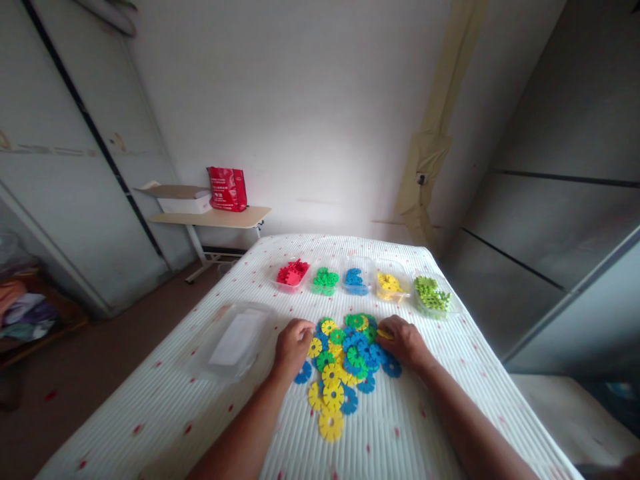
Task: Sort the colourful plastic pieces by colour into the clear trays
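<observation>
A loose pile of notched plastic discs, in yellow, blue and green, lies on the bed-like padded surface between my hands. At the pile's left edge is my left hand, its fingers curled together close to a yellow disc; what they hold, if anything, is hidden. My right hand, at the upper right of the pile, is closed on a yellow notched disc. Beyond stand clear containers of red pieces, green pieces, blue pieces, yellow pieces and lime-green pieces.
A clear plastic lid or tray with a white label lies left of my left hand. The white quilted cover has red specks. Past its far left corner, a small table bears a red bag and a white box.
</observation>
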The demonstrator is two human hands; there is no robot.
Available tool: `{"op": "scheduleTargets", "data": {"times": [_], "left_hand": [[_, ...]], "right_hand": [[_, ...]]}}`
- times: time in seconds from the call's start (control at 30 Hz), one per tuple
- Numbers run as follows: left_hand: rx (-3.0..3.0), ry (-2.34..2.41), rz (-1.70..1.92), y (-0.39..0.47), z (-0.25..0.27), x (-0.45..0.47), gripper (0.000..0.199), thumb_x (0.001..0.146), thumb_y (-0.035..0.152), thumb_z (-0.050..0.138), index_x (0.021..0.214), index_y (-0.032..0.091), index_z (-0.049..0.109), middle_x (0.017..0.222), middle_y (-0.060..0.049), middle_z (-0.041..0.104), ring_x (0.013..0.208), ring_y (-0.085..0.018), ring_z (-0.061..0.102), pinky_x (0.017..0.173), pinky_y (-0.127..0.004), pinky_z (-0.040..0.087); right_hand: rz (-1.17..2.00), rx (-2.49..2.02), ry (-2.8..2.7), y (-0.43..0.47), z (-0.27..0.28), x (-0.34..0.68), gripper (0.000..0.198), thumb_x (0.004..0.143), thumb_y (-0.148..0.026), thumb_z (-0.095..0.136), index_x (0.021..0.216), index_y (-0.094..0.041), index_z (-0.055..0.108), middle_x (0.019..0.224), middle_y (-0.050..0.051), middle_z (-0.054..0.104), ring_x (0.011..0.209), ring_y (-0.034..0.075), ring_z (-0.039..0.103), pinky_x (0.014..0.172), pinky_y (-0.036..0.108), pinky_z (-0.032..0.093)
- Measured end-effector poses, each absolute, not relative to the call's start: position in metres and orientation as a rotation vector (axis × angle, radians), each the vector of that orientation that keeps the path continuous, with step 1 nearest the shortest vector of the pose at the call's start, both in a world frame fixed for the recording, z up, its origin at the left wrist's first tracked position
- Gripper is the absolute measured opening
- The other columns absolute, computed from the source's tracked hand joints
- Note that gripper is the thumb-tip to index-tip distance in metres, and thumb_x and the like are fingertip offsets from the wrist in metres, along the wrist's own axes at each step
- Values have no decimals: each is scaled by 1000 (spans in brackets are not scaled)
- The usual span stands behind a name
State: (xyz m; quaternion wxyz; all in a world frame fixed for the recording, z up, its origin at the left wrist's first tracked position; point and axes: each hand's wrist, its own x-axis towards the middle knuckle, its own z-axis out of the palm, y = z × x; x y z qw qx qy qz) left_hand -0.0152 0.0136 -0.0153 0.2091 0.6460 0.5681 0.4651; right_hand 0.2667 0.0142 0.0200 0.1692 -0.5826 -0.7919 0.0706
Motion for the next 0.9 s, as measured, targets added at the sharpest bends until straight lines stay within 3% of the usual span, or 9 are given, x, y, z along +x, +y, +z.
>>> {"op": "scheduleTargets", "data": {"times": [0.17, 0.53, 0.77, 0.9], "left_hand": [[1784, 1602, 1289, 13, -15, -15, 19, 75, 17, 45, 77, 18, 64, 81, -3, 67, 78, -14, 63, 72, -24, 50], [1770, 1620, 1310, 13, -17, -14, 18, 75, 14, 47, 77, 18, 65, 81, -2, 68, 78, -13, 63, 72, -24, 50], [1776, 1614, 1305, 14, -18, -14, 19, 75, 14, 47, 78, 17, 65, 81, -2, 67, 78, -13, 63, 72, -24, 50], [1780, 1625, 1292, 12, -16, -14, 18, 76, 14, 48, 78, 17, 65, 81, -3, 67, 79, -14, 63, 72, -24, 50]], "right_hand": [[199, -1635, -2304, 14, 20, 269, 28, 78, -40, 56, 98, -21, 63, 94, 5, 62, 89, 19, 58, 76, 27, 40], [76, -1600, -2265, 17, 20, 272, 28, 81, -38, 51, 90, -17, 66, 84, 7, 60, 79, 18, 58, 72, 28, 43], [307, -1042, -2307, -16, 45, 233, 26, 83, -34, 51, 103, -20, 62, 95, 8, 57, 85, 17, 58, 74, 27, 47], [276, -916, -2649, -32, 46, 201, 16, 80, -27, 54, 90, -22, 65, 92, 6, 58, 84, 17, 56, 73, 26, 45]]}}
